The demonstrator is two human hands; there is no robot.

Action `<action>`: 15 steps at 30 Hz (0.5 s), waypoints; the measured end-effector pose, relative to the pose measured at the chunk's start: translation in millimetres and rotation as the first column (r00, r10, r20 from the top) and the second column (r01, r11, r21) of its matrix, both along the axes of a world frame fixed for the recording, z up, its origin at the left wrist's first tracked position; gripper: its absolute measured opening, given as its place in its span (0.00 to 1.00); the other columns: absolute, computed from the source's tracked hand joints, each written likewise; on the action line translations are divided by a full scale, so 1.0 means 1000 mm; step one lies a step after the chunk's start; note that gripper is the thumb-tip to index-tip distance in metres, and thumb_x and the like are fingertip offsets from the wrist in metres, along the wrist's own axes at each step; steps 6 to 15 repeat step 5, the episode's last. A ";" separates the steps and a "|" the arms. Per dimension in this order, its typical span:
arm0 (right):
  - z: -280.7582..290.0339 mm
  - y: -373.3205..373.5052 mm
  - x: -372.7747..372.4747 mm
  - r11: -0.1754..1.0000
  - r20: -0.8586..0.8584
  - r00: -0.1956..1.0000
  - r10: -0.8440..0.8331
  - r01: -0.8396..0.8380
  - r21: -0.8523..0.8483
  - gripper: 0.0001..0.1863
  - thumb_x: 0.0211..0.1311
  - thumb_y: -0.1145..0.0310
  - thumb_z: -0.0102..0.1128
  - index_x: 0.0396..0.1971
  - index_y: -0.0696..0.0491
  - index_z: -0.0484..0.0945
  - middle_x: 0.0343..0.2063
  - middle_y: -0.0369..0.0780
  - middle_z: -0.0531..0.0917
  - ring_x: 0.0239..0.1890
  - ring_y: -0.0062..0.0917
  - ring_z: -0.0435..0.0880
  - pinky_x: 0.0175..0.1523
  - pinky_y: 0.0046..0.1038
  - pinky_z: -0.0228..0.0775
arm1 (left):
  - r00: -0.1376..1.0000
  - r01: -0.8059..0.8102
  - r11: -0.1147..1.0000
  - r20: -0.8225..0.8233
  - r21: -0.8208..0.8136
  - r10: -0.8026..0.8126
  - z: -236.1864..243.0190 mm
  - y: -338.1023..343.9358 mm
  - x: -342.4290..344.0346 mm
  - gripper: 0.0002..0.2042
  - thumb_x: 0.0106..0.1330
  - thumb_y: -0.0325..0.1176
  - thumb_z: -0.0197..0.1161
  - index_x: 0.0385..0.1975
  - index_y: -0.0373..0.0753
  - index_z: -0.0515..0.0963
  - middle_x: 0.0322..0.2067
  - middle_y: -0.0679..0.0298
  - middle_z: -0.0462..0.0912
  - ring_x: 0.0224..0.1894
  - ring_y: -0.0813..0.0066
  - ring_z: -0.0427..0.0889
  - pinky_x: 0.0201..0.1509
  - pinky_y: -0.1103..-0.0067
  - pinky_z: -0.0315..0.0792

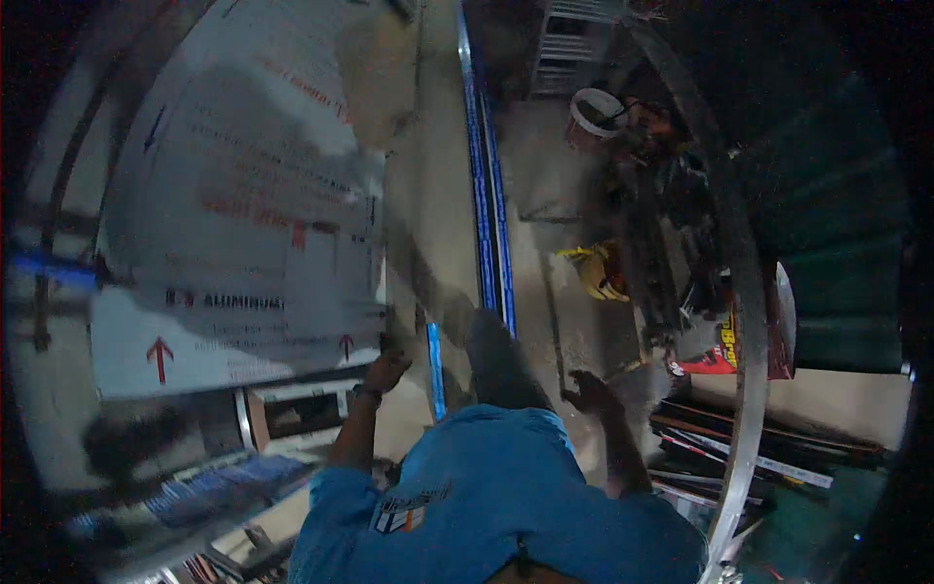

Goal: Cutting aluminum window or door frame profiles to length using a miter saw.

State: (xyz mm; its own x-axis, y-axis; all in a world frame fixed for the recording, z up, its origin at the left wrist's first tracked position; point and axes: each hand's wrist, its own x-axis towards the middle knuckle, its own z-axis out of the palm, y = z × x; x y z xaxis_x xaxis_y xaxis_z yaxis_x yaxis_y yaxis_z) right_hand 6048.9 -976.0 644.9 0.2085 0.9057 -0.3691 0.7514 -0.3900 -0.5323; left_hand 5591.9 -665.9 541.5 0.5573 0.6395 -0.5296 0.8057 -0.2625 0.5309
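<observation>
My left hand (389, 372) hangs beside the lower right corner of a large white printed sheet or package (243, 234) with red arrows. Its fingers look loosely bent, and I see nothing in them. On my other side, my right hand (587, 389) hangs over the floor with fingers apart and nothing held. Long narrow strips with blue covering (488, 195) run along the floor ahead of me, and a shorter blue strip (435, 365) lies nearer my left hand. The picture is dim and partly blurred.
A white bucket (595, 115) stands ahead on the right, with a yellow object (601, 273) closer on the floor. Long thin pieces (759, 457) are stacked at lower right, behind a curved metal bar (751, 389). Blue-covered pieces (229, 492) lie at lower left.
</observation>
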 end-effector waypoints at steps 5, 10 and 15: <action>-0.062 0.115 0.027 0.953 -0.277 0.954 -0.113 0.025 -0.303 0.39 0.57 0.42 0.66 0.62 0.52 0.70 0.52 0.50 0.80 0.56 0.37 0.79 0.60 0.40 0.70 | 0.941 -0.211 0.853 0.138 -0.478 0.310 -0.036 0.164 0.030 0.31 0.63 0.54 0.62 0.63 0.45 0.71 0.52 0.49 0.81 0.54 0.53 0.80 0.58 0.64 0.72; -0.062 0.115 0.027 0.953 -0.277 0.954 -0.113 0.025 -0.303 0.39 0.57 0.42 0.66 0.62 0.52 0.70 0.52 0.50 0.80 0.56 0.37 0.79 0.60 0.40 0.70 | 0.941 -0.211 0.853 0.138 -0.478 0.310 -0.036 0.164 0.030 0.31 0.63 0.54 0.62 0.63 0.45 0.71 0.52 0.49 0.81 0.54 0.53 0.80 0.58 0.64 0.72; -0.062 0.115 0.027 0.953 -0.277 0.954 -0.113 0.025 -0.303 0.39 0.57 0.42 0.66 0.62 0.52 0.70 0.52 0.50 0.80 0.56 0.37 0.79 0.60 0.40 0.70 | 0.941 -0.211 0.853 0.138 -0.478 0.310 -0.036 0.164 0.030 0.31 0.63 0.54 0.62 0.63 0.45 0.71 0.52 0.49 0.81 0.54 0.53 0.80 0.58 0.64 0.72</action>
